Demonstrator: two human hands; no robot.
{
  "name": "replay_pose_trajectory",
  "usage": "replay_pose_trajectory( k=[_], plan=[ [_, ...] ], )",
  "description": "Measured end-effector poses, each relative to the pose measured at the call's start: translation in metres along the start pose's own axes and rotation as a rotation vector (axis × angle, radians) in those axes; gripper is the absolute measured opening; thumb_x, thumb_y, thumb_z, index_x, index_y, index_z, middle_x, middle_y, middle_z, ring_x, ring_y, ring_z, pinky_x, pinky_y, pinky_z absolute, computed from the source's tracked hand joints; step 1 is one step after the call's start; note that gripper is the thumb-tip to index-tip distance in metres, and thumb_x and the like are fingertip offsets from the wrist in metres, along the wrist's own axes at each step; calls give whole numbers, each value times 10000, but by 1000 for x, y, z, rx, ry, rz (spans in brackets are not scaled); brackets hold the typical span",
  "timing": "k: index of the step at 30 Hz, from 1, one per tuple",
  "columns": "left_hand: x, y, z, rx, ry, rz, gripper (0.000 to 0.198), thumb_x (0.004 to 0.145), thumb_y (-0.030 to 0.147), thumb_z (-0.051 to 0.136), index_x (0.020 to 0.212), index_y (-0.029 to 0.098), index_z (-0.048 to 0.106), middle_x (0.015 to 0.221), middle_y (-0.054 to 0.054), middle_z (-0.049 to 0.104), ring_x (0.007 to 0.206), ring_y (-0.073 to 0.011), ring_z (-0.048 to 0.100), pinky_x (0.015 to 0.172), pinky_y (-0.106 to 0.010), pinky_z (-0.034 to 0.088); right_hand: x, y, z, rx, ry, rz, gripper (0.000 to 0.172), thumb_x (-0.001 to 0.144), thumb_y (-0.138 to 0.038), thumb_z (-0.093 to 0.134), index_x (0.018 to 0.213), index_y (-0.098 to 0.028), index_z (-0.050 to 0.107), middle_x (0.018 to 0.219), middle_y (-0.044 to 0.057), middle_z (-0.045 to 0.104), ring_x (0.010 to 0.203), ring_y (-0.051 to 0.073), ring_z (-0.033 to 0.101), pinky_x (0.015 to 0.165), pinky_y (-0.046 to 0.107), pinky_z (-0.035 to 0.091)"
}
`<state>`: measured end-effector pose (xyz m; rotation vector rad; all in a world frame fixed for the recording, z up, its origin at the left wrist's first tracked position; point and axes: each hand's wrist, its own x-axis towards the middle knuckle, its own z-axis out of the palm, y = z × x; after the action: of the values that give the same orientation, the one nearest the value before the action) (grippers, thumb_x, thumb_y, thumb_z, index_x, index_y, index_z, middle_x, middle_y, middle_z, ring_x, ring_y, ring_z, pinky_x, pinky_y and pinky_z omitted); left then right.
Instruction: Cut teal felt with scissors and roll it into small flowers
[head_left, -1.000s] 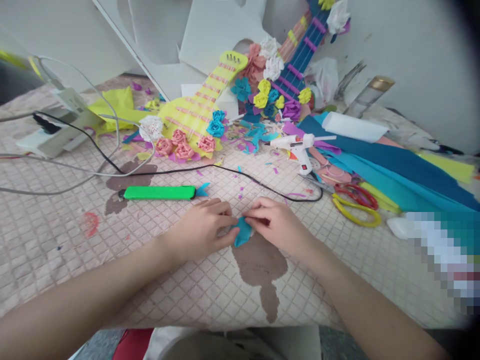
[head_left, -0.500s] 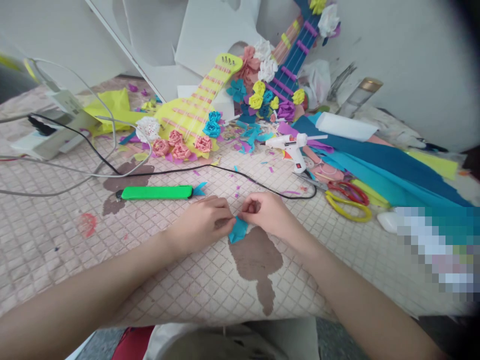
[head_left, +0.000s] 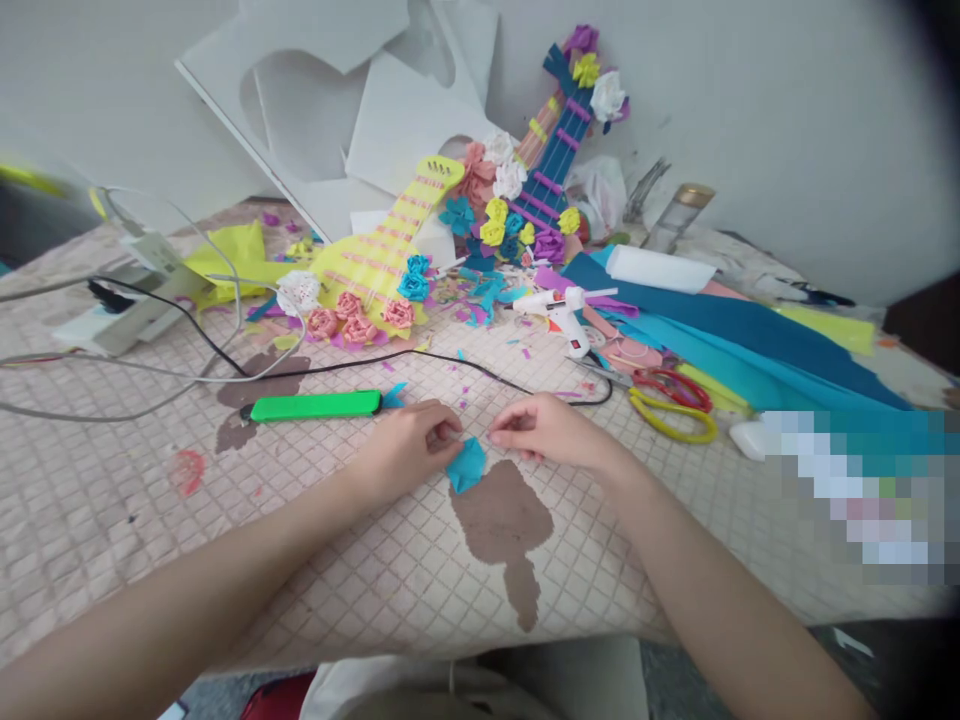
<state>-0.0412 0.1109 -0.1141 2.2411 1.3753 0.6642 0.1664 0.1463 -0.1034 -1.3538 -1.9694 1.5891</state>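
My left hand (head_left: 412, 447) pinches a small piece of turquoise crepe paper (head_left: 467, 466) at its upper left edge, just above the tablecloth. Just right of the paper, my right hand (head_left: 546, 428) is closed, thumb and fingertips together, apart from the paper. Whether anything tiny is between those fingertips I cannot make out. A green utility knife (head_left: 316, 405) lies left of my left hand, with a turquoise scrap (head_left: 395, 394) by its end. Beyond my right hand are a white glue gun (head_left: 564, 315) and scissors (head_left: 673, 402) with red and yellow handles.
A yellow paper guitar (head_left: 367, 262) and a blue one (head_left: 559, 160), decorated with paper flowers, stand at the back. Crepe paper sheets (head_left: 720, 330) lie at the right. A power strip (head_left: 105, 318) and grey cables are at the left. A black cord (head_left: 412, 352) crosses the quilted cloth.
My right hand has come away from the turquoise paper, leaving a gap. The paper stays in my left hand and shows more fully. The camera view has shifted slightly.
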Motion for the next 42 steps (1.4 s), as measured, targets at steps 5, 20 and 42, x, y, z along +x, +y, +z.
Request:
replay_pose_trajectory(
  k=[5,20,42],
  plan=[
    [0,0,1,14,-1,27,53,766,206,574,795,163,587,722,6,588,601,-94,513,534,-208,388,-4,-6,11,-90,29,18,116,722,-229,581,738,-151,666,600,-4,607,414,68,496,403,187,374],
    [0,1,-2,26,-38,51,72,784,189,536,796,159,601,732,-9,579,649,-114,529,581,-232,404,-3,-5,19,-267,78,-115,195,619,-92,610,798,-166,636,630,-46,529,515,64,456,483,178,331],
    [0,0,-3,-24,-37,86,101,793,154,518,826,156,614,729,-9,585,636,-104,514,564,-217,407,-1,-4,19,-556,150,-491,213,779,-74,517,852,-227,647,893,3,554,746,111,544,687,234,414]
  ],
)
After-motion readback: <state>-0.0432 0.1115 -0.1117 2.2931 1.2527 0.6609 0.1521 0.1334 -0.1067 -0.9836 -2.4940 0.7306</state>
